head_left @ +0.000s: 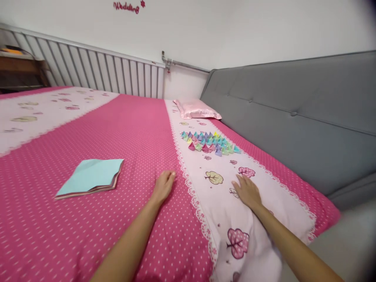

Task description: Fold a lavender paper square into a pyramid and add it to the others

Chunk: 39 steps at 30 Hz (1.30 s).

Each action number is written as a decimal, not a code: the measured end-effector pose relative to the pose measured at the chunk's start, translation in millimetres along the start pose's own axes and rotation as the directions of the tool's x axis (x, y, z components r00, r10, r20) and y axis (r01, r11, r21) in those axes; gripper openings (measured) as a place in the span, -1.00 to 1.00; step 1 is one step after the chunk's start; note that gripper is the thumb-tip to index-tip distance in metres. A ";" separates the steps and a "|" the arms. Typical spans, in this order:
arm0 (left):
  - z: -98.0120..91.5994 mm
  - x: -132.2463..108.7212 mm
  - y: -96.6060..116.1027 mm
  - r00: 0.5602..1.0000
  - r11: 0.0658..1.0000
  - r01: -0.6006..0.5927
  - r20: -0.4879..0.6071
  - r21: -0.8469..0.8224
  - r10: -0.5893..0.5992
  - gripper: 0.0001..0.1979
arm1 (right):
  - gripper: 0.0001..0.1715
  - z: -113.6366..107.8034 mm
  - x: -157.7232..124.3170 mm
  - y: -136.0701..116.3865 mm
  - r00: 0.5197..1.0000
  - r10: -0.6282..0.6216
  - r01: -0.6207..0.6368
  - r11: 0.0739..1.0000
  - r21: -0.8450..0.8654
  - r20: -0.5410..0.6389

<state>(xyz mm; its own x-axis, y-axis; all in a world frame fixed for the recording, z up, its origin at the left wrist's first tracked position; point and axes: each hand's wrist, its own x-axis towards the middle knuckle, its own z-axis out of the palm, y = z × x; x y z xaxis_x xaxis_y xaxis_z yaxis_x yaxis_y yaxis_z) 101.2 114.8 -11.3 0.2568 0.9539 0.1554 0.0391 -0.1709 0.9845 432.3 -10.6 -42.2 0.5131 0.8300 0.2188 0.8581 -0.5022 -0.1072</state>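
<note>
My left hand (164, 186) rests on the pink dotted part of the bedspread (141, 129), its fingers curled together; whether anything is inside them is hidden. To its left lies a stack of square paper (92, 176) with a light blue sheet on top. My right hand (247, 190) lies palm down with fingers spread on the white printed strip, holding nothing. Beyond both hands, several small folded paper pieces (205, 147) in blue, green, purple, pink and yellow stand in close rows on the white strip. Neither hand touches them.
A pink pillow (196, 108) lies at the far end of the bed. A grey padded headboard (293, 105) runs along the right. A white radiator (102, 70) and a pipe line the back wall. A brown wooden piece of furniture (20, 68) stands far left.
</note>
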 end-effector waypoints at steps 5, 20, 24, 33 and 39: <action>-6.8 -62.4 9.3 0.968 0.920 -0.246 0.131 0.304 0.215 -0.81 | -0.29 -12.6 -53.1 20.1 0.994 0.068 -0.060 0.995 -0.082 0.090; -58.2 -185.0 20.1 0.982 0.942 -0.165 0.136 0.290 0.131 -0.71 | -0.25 -26.4 -120.1 7.2 0.971 0.201 -0.201 0.980 -0.013 0.130; -110.5 -158.0 42.0 0.977 0.833 -0.152 -0.045 0.532 0.206 -0.76 | -0.24 -26.0 -122.8 6.1 0.972 0.194 -0.196 0.981 0.006 0.132; -201.6 -81.0 45.9 0.972 0.679 -0.011 -0.152 0.734 0.180 -0.69 | -0.21 -19.0 -121.4 8.7 0.968 0.221 -0.218 0.975 -0.038 0.119; -195.3 -52.9 31.5 0.991 0.572 0.006 -0.083 0.821 0.108 -0.58 | -0.20 -22.5 -123.0 4.9 0.965 0.230 -0.226 0.973 -0.046 0.129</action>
<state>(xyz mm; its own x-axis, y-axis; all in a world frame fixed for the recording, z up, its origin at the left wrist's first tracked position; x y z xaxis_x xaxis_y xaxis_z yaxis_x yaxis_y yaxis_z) -99.7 107.1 27.4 0.1789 0.9469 0.2671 0.8162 -0.2944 0.4971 372.9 -120.6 -47.8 0.6951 0.7163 0.0610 0.7180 -0.6874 -0.1094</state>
